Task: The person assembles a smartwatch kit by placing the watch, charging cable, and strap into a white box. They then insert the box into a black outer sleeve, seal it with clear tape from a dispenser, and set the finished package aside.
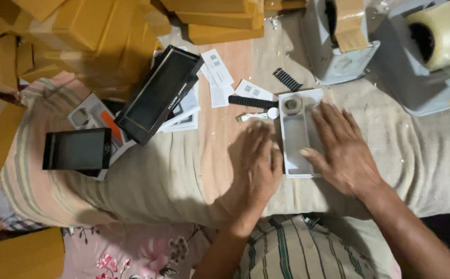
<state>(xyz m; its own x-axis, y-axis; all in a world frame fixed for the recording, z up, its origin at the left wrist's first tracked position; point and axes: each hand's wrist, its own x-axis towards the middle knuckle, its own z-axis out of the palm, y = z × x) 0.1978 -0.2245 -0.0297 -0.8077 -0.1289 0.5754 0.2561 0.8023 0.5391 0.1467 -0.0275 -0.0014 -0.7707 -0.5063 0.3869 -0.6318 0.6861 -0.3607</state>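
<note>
The left hand (257,164) is motion-blurred, and the right hand (341,147) hides the white tray's (295,135) right edge.

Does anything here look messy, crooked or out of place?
Yes. The long black box lid lies tilted across a pile of white leaflets instead of flat on the cloth. A black ribbed strap lies loose beyond the white tray that both hands, left hand and right hand, rest against.

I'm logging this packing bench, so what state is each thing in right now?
white tray: open, lying flat, a round part seated at its far end
left hand: flat, palm down beside the tray
right hand: fingers spread, resting on the tray's edge
long black box: open, tilted
black strap: loose on the cloth
tape roll: mounted in its dispenser
</note>
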